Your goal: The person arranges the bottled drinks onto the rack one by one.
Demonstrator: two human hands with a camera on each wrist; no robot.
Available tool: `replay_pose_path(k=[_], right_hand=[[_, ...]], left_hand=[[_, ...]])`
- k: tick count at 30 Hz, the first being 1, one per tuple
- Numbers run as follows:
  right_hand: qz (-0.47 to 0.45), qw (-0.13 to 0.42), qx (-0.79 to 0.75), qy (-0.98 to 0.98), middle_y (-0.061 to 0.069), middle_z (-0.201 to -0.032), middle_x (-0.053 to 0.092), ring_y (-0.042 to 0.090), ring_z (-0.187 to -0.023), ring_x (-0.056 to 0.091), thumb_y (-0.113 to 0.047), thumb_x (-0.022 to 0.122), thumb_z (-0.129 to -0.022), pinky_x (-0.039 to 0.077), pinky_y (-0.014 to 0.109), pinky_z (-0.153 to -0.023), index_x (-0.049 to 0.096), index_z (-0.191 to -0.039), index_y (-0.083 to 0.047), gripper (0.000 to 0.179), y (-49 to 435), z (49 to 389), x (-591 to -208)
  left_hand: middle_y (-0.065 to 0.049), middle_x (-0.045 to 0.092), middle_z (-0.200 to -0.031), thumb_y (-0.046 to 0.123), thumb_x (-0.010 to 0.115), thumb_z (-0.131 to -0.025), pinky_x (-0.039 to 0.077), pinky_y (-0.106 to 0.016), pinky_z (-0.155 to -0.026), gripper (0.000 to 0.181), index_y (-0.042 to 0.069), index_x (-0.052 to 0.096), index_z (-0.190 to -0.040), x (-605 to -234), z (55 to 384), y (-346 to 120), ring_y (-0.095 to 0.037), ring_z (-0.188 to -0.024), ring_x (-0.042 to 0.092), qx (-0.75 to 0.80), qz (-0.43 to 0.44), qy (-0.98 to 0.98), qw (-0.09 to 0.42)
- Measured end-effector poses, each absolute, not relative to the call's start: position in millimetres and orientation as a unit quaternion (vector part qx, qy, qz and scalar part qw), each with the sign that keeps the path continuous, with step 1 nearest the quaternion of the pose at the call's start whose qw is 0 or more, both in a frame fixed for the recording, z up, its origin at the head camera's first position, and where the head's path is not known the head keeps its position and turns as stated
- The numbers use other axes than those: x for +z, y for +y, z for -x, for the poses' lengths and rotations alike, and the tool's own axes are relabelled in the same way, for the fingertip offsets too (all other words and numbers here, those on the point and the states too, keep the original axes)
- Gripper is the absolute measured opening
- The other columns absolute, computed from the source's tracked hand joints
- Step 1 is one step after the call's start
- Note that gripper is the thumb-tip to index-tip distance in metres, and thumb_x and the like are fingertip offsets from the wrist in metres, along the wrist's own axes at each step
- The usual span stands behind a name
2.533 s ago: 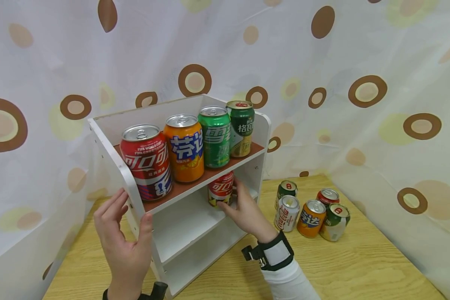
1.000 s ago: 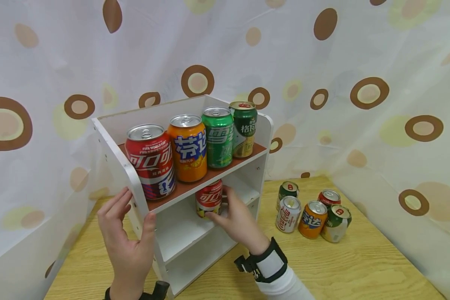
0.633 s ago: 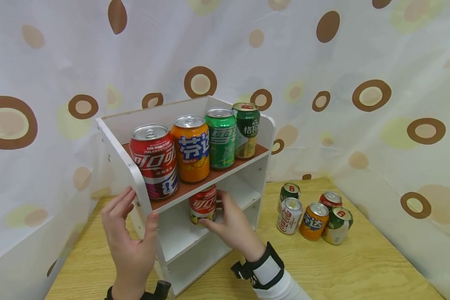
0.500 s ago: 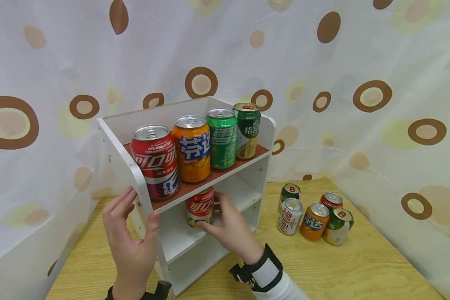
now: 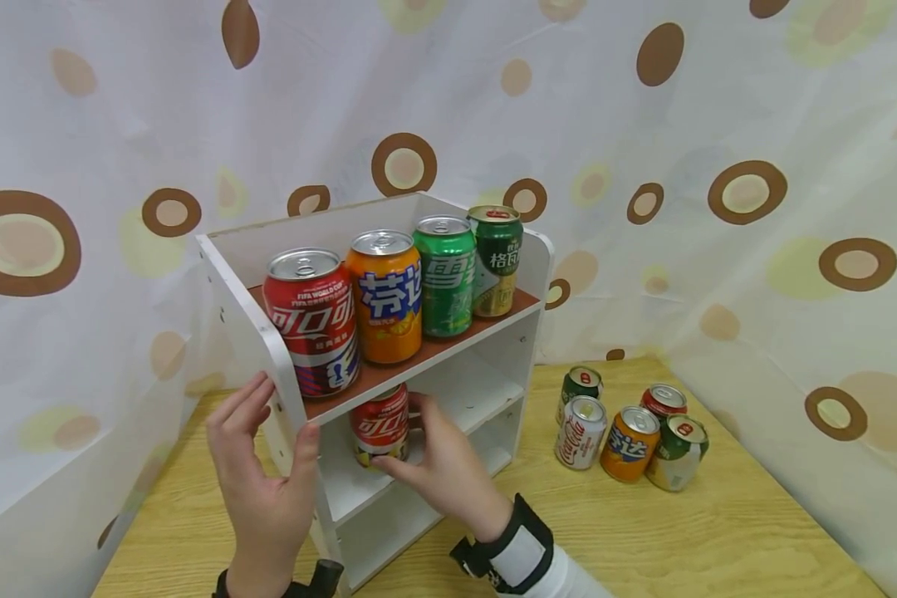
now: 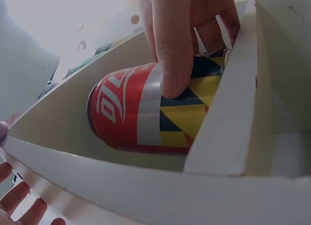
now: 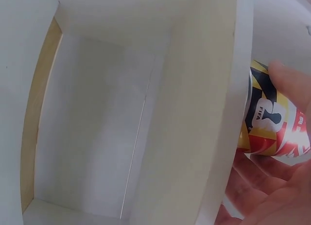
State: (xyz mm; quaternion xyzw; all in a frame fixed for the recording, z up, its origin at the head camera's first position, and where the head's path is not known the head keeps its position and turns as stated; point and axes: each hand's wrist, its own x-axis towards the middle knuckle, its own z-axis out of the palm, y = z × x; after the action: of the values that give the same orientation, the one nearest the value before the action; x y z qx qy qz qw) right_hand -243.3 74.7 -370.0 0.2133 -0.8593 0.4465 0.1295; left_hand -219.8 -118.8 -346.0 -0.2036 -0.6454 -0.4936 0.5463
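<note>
In the head view, my right hand [image 5: 448, 465] holds a red Coca-Cola can [image 5: 381, 425] upright on the middle shelf, thumb in front and fingers behind. The can's yellow and black base pattern shows beside the thumb in the left wrist view, where the can [image 6: 146, 108] is well seen. The right wrist view has the same can [image 7: 272, 113] at its right edge. My left hand [image 5: 265, 490] rests spread against the left side panel of the white shelf unit [image 5: 242, 320], fingertips on the outside and thumb near the front edge.
On the red top shelf stand a large red cola can [image 5: 312, 324], an orange Fanta can [image 5: 384, 299], a green can [image 5: 445, 278] and a dark green-gold can [image 5: 496, 262]. Several more cans, one a white Coca-Cola can [image 5: 580, 433], stand on the wooden table [image 5: 643, 540] right of the unit.
My right hand has moved the red can leftward along the middle shelf, from near the right part toward the left panel. My left hand keeps its place on the panel; the view has shifted slightly.
</note>
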Motion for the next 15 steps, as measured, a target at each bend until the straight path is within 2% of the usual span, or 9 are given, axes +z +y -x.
replay_pose_path(k=[15], right_hand=[[-0.230,0.121,0.434,-0.863,0.006,-0.139,0.061,0.019,-0.121,0.064,-0.030,0.084,-0.087,0.056,0.036,-0.101,0.044,-0.148,-0.012,0.075,56.4,233.0,-374.2]], left_hand=[[-0.020,0.053,-0.139,0.044,0.064,-0.101,0.040,-0.020,-0.103,0.065,-0.012,0.054,-0.132,-346.0,220.4,-118.7,-0.009,-0.130,0.047,-0.488,0.210,-0.643,0.551]])
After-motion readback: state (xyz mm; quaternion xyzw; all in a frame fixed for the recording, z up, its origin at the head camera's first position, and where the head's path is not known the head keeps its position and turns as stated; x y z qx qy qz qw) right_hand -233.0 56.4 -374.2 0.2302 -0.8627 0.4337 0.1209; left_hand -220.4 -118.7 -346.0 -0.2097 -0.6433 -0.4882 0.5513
